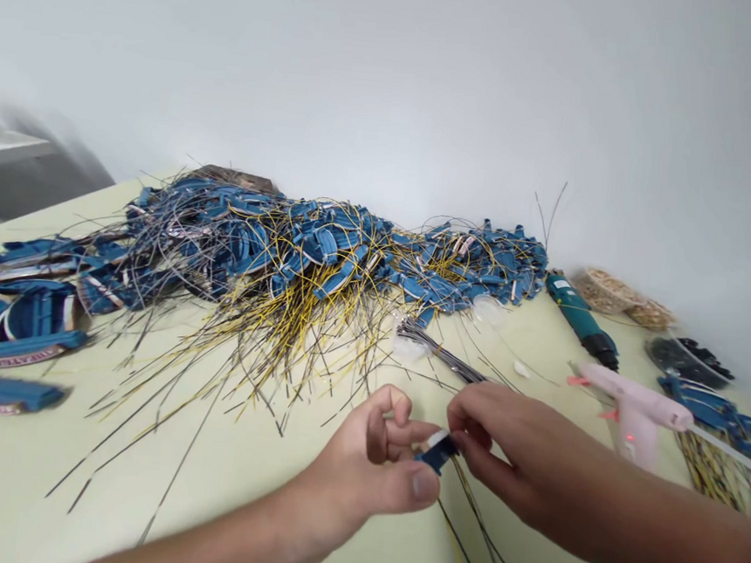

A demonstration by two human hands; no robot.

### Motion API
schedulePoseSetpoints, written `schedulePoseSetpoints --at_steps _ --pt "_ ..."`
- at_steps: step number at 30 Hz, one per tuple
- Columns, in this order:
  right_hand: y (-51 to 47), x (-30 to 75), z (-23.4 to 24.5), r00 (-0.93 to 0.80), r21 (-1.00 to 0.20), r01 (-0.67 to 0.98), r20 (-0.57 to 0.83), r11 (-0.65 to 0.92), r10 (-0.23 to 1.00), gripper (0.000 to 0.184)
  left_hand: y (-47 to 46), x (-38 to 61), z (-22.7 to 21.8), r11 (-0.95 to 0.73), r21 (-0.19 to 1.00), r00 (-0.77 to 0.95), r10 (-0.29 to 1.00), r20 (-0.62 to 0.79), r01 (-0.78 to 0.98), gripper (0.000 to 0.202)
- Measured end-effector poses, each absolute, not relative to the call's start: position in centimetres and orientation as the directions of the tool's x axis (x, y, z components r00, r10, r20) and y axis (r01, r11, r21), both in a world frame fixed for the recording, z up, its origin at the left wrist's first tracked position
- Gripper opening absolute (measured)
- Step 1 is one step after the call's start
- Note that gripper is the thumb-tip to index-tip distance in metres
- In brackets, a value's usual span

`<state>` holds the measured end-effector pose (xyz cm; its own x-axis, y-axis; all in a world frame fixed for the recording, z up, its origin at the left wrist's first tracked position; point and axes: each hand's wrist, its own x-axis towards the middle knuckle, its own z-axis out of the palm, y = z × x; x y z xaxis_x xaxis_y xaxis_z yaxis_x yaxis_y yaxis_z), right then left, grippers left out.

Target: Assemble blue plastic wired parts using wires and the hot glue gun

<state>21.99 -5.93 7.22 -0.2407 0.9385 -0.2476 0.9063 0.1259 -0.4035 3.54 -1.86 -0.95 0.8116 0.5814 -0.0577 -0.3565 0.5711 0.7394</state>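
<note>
My left hand (376, 467) and my right hand (509, 451) meet low in the middle of the view, both pinched on a small blue piece (438, 451) with a white edge. Thin black and yellow wires (478, 536) trail down from that piece toward me. Just behind my right hand lies a bundle of grey wires (439, 350). Farther back sprawls a big heap of blue pieces with wires (273, 251).
A pink glue gun (633, 407) stands to the right on the pale yellow table (213, 486), with a teal rotary tool (579, 319) behind it. Small dishes (604, 290) sit at the far right. Flat blue strips (8, 346) lie at the left edge.
</note>
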Motion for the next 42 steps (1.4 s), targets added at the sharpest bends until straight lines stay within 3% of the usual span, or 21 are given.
schedulePoseSetpoints --at_steps 7,12,16,26,42 --pt "-6.6 22.2 6.3 -0.341 -0.288 0.908 -0.08 0.305 0.937 0.017 -1.8 3.3 -1.4 0.527 0.792 0.812 0.579 -0.07 -0.307 0.067" --pt "-7.0 22.3 5.7 -0.447 -0.165 0.872 0.116 0.461 0.887 0.018 -2.2 3.0 -1.0 0.314 0.904 0.771 0.637 0.027 -0.291 0.059" --pt "-7.5 22.2 5.6 -0.472 -0.093 0.862 0.216 0.499 0.855 0.017 -2.5 2.6 -0.2 0.2 0.941 0.764 0.64 0.085 -0.272 0.057" --pt "-7.9 22.4 5.4 -0.525 -0.038 0.838 0.216 0.545 0.823 0.018 -2.6 2.6 0.3 0.053 0.961 0.745 0.643 0.175 -0.272 0.061" --pt "-8.0 22.5 4.9 -0.565 -0.038 0.814 0.179 0.58 0.805 0.025 -2.9 2.6 0.2 -0.044 0.989 0.691 0.711 0.129 -0.139 0.064"
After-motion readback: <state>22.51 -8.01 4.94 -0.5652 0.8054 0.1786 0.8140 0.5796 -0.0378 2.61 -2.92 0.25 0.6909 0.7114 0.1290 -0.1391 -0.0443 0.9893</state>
